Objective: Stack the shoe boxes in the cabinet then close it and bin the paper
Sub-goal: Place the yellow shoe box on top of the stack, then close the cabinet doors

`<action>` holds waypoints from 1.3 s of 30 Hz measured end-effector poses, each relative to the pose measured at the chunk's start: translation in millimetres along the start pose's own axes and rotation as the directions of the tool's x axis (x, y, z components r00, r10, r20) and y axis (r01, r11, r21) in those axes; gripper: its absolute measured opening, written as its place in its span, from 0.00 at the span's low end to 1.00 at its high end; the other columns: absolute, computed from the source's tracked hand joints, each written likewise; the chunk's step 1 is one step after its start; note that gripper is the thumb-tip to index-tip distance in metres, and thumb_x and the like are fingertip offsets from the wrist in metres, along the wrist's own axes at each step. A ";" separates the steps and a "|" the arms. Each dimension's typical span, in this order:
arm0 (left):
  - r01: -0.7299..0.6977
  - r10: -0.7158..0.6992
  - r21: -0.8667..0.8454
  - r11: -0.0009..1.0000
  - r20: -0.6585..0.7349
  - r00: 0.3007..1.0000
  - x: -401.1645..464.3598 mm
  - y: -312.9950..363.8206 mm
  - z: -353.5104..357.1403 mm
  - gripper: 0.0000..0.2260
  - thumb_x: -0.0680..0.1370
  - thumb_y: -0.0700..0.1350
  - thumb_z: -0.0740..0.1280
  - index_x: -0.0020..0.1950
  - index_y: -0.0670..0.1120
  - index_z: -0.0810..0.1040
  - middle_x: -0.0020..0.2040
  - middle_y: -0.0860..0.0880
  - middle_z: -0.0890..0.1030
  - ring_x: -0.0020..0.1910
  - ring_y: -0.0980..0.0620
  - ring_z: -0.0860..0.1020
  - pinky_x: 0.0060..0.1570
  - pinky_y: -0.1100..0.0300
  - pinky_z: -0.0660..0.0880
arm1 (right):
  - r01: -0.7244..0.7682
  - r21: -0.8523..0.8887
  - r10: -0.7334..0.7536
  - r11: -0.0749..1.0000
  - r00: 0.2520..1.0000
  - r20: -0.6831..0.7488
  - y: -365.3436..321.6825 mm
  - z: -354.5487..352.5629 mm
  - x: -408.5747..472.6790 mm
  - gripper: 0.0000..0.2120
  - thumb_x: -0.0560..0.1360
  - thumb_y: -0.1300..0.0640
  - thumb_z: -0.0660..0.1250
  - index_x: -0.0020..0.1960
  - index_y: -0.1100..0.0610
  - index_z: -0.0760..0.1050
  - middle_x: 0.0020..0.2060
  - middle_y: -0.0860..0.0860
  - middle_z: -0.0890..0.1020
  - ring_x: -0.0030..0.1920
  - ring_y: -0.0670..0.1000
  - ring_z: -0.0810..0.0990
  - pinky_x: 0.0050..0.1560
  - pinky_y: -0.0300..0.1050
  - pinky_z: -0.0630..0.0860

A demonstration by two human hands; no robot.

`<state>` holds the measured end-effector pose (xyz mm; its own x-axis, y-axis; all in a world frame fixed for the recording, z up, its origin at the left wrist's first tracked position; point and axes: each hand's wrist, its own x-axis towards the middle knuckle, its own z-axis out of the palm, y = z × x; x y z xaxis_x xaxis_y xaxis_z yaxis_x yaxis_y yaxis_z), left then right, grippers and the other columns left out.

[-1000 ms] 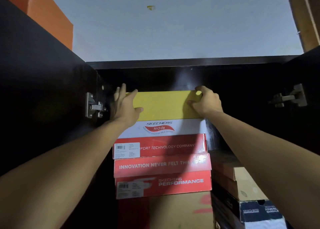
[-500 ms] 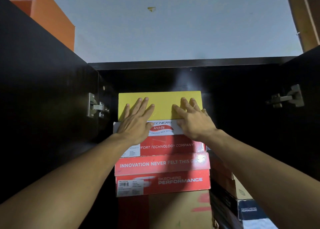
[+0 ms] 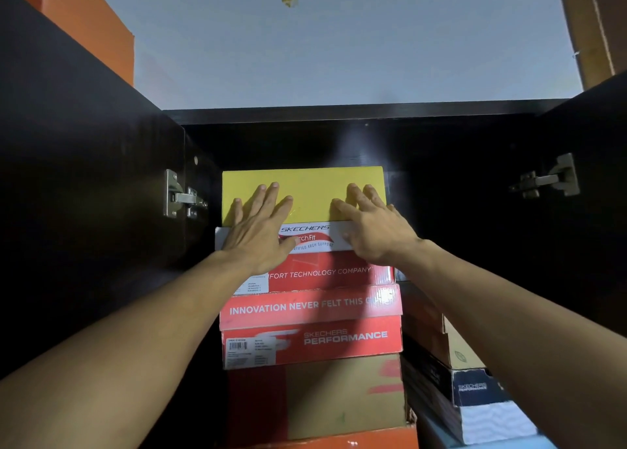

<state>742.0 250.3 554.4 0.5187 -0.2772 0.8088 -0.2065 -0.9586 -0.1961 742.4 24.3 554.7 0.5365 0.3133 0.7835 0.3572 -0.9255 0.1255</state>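
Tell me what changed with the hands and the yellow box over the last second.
Both hands let go of the yellow box ends; left hand and right hand now press flat on its front. The red boxes beneath stayed put.

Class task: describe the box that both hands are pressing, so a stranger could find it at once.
Look inside the open dark cabinet at the tall middle stack. The yellow box lies topmost, on a white-lidded Skechers box. It alone is plain yellow, with no lettering showing.

Open cabinet (image 3: 339, 143) filling mid-frame, centre stack of shoe boxes (image 3: 312, 326) inside, top box (image 3: 305, 190) uppermost, left hand (image 3: 258, 234) and right hand (image 3: 376, 228) flat on its front, second stack (image 3: 468, 391) lower right, hinges (image 3: 179, 194) at left and right.
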 end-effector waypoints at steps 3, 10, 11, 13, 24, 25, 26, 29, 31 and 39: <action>-0.038 0.036 -0.016 0.999 -0.067 0.997 -8.2 9.8 -1.4 0.31 0.78 0.58 0.62 0.77 0.48 0.57 0.80 0.45 0.49 0.78 0.46 0.44 0.74 0.40 0.45 | 0.000 0.006 0.000 1.000 1.000 -0.021 1.3 -12.3 -16.0 0.25 0.76 0.52 0.64 0.72 0.45 0.62 0.74 0.52 0.59 0.75 0.56 0.55 0.67 0.60 0.65; -0.188 0.183 -0.201 0.961 -0.041 0.982 -48.9 68.2 -2.1 0.30 0.74 0.58 0.60 0.71 0.43 0.70 0.70 0.44 0.71 0.70 0.44 0.65 0.71 0.50 0.58 | -0.139 -0.030 0.139 0.990 0.990 0.006 21.1 -42.9 -88.0 0.26 0.74 0.46 0.65 0.70 0.47 0.67 0.67 0.48 0.74 0.61 0.58 0.76 0.54 0.50 0.75; -0.197 0.200 -0.228 0.954 -0.011 0.980 -56.4 80.1 1.1 0.29 0.74 0.59 0.60 0.71 0.44 0.69 0.70 0.45 0.71 0.70 0.45 0.66 0.71 0.50 0.59 | -0.169 -0.041 0.170 0.985 0.985 0.010 24.7 -47.4 -101.4 0.25 0.73 0.45 0.66 0.68 0.48 0.69 0.64 0.49 0.77 0.59 0.58 0.77 0.54 0.51 0.76; -0.201 0.224 -0.289 0.936 0.047 0.974 -70.1 105.5 12.6 0.28 0.77 0.57 0.62 0.73 0.46 0.67 0.72 0.48 0.69 0.71 0.47 0.64 0.73 0.49 0.56 | -0.238 -0.046 0.239 0.970 0.970 0.033 33.2 -55.0 -125.8 0.25 0.72 0.44 0.67 0.68 0.49 0.71 0.61 0.51 0.79 0.58 0.58 0.78 0.54 0.53 0.77; -0.366 0.494 -0.588 0.721 0.066 0.867 -172.7 290.8 71.3 0.26 0.75 0.58 0.64 0.70 0.47 0.70 0.67 0.48 0.73 0.67 0.45 0.70 0.68 0.49 0.63 | -0.524 -0.160 0.538 0.837 0.841 0.061 67.6 -83.7 -306.8 0.25 0.71 0.42 0.69 0.66 0.49 0.73 0.55 0.51 0.82 0.56 0.55 0.80 0.53 0.53 0.79; -0.366 0.515 -0.626 0.689 0.067 0.855 -188.9 306.6 69.6 0.26 0.75 0.58 0.64 0.70 0.47 0.69 0.68 0.48 0.73 0.67 0.45 0.69 0.68 0.48 0.64 | -0.545 -0.176 0.561 0.820 0.826 0.054 65.9 -87.5 -326.8 0.25 0.71 0.42 0.70 0.66 0.49 0.74 0.55 0.51 0.82 0.56 0.55 0.80 0.53 0.53 0.78; -0.369 0.537 -0.655 0.659 0.066 0.841 -203.8 321.4 67.6 0.26 0.75 0.58 0.65 0.70 0.48 0.69 0.68 0.48 0.73 0.67 0.45 0.69 0.68 0.47 0.64 | -0.565 -0.195 0.583 0.802 0.811 0.049 62.8 -92.1 -346.5 0.24 0.71 0.43 0.70 0.65 0.50 0.74 0.54 0.51 0.83 0.56 0.55 0.80 0.53 0.53 0.78; -0.378 0.573 -0.698 0.608 0.057 0.817 -241.0 356.7 55.5 0.27 0.75 0.58 0.64 0.70 0.47 0.69 0.69 0.47 0.72 0.68 0.44 0.68 0.68 0.48 0.64 | -0.590 -0.264 0.613 0.763 0.790 0.008 54.4 -107.9 -397.6 0.21 0.72 0.46 0.70 0.62 0.53 0.77 0.52 0.51 0.84 0.52 0.54 0.82 0.51 0.51 0.80; -0.366 0.583 -0.728 0.579 0.056 0.810 -260.3 375.5 46.4 0.29 0.76 0.58 0.64 0.73 0.47 0.66 0.72 0.47 0.68 0.71 0.45 0.64 0.71 0.49 0.60 | -0.630 -0.273 0.637 0.727 0.767 -0.073 48.9 -121.8 -423.5 0.16 0.73 0.51 0.70 0.59 0.56 0.79 0.49 0.52 0.85 0.48 0.55 0.83 0.49 0.51 0.81; -0.325 0.539 -0.784 0.529 0.014 0.842 -307.2 442.7 18.6 0.33 0.77 0.56 0.65 0.77 0.46 0.57 0.77 0.45 0.60 0.75 0.45 0.59 0.75 0.46 0.53 | -0.786 -0.303 0.754 0.540 0.611 -0.240 65.1 -164.6 -458.9 0.16 0.74 0.61 0.69 0.62 0.58 0.75 0.55 0.56 0.79 0.51 0.58 0.80 0.46 0.44 0.74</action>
<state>506.6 -90.1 208.9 0.3373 -0.7511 0.5675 -0.9284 -0.3654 0.0683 393.6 -214.7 303.5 0.4136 -0.5579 0.7195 -0.4603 -0.8100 -0.3635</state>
